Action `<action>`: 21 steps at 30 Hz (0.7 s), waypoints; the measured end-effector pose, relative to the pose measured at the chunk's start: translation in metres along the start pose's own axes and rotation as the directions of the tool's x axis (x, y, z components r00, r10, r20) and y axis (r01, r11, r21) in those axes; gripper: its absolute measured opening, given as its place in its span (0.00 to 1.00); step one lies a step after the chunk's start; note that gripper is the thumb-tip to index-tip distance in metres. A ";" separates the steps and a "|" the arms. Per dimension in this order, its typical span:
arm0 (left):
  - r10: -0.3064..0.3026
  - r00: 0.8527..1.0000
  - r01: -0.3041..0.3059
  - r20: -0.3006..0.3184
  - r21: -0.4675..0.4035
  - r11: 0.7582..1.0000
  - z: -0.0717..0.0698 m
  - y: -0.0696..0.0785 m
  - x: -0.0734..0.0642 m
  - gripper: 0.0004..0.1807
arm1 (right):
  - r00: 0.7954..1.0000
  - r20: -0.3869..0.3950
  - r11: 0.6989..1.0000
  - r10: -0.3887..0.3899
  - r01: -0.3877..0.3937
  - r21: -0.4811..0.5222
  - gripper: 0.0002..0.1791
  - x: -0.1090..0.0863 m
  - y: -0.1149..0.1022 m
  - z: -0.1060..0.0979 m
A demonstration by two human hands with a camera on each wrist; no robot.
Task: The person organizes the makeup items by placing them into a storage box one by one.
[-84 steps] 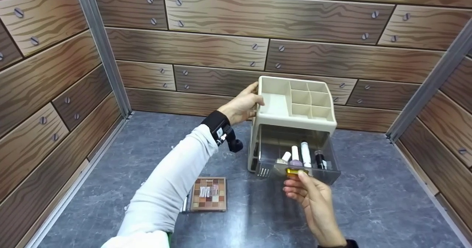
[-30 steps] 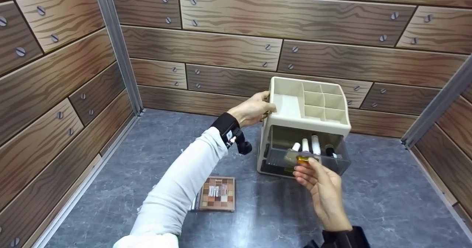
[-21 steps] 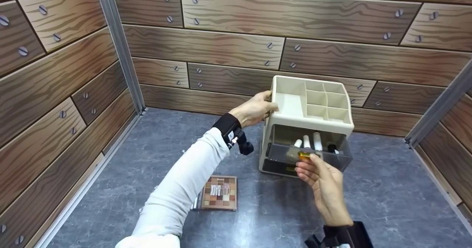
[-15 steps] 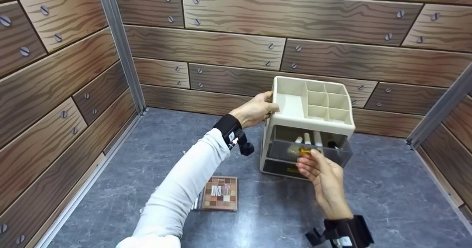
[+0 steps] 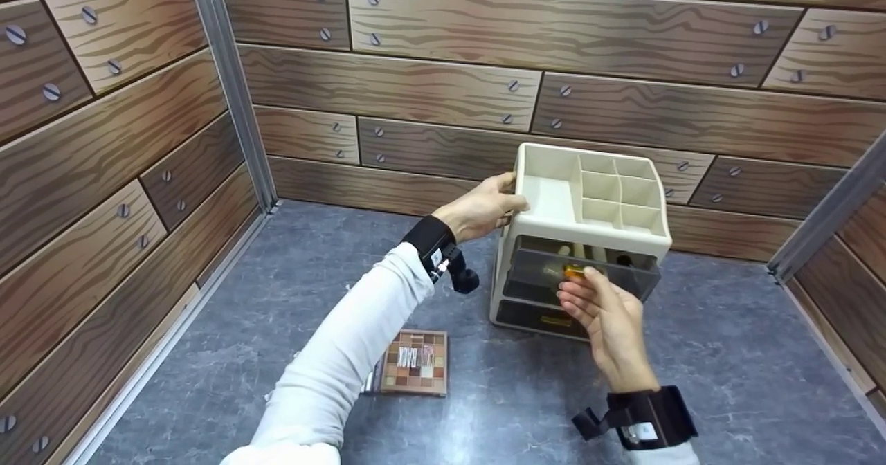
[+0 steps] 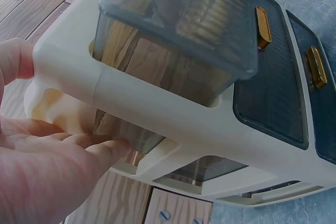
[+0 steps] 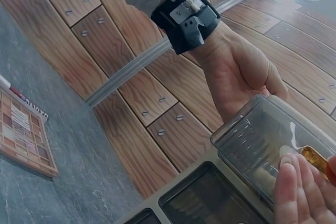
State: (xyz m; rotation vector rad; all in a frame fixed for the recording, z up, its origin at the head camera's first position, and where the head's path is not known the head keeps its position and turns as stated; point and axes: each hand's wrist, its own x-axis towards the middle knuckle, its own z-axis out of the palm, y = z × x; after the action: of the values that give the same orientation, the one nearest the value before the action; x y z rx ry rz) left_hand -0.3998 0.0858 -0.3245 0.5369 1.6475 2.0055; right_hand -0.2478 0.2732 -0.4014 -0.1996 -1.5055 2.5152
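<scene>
A cream cosmetics organizer [image 5: 588, 228] stands right of centre, its divided top tray facing up. My left hand [image 5: 479, 210] grips its upper left side, thumb over the rim and fingers in a side opening, as the left wrist view shows. My right hand [image 5: 612, 323] pinches the gold handle [image 5: 574, 271] of the clear smoky top drawer [image 5: 533, 271], which sticks partway out. White-capped bottles [image 5: 580, 251] show dimly inside it. In the right wrist view, thumb and fingers [image 7: 303, 192] meet at the handle [image 7: 314, 157].
An eyeshadow palette [image 5: 414, 365] lies on the grey marbled surface [image 5: 498, 396], with a slim pen-like item [image 7: 18, 95] along its edge. Lower drawers [image 6: 270, 77] with gold handles are closed. Wood-patterned walls [image 5: 443, 91] rise at the back and sides.
The top drawer has slid inward with my right hand on its handle; the bottles are now mostly under the organizer's top. My left hand keeps its hold. The view has shifted slightly.
</scene>
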 end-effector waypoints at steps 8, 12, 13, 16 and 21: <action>0.005 1.000 -0.005 0.000 0.014 1.000 -0.001 -0.001 0.000 0.42 | 1.000 0.002 1.000 -0.014 0.014 0.025 0.16 0.011 0.001 0.001; 0.003 1.000 -0.002 -0.005 0.029 1.000 -0.001 0.000 0.000 0.42 | 1.000 -0.001 0.999 -0.018 0.018 0.043 0.16 0.016 0.001 0.001; 0.001 1.000 -0.001 -0.009 0.032 0.999 -0.001 -0.001 0.000 0.42 | 1.000 -0.003 0.999 -0.017 0.017 0.045 0.16 0.017 0.002 0.002; 0.000 1.000 0.000 -0.018 0.033 0.999 -0.001 -0.001 0.000 0.42 | 1.000 -0.006 0.999 -0.018 0.019 0.044 0.16 0.021 0.002 0.002; -0.004 1.000 0.004 -0.021 0.027 1.000 -0.002 -0.003 0.000 0.41 | 1.000 -0.014 0.999 -0.019 0.020 0.049 0.15 0.028 0.003 0.003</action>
State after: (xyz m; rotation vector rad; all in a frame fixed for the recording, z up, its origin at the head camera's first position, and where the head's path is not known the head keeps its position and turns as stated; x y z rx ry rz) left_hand -0.4009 0.0852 -0.3277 0.5238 1.6893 1.9947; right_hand -0.2764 0.2759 -0.4032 -0.1933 -1.4325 2.5274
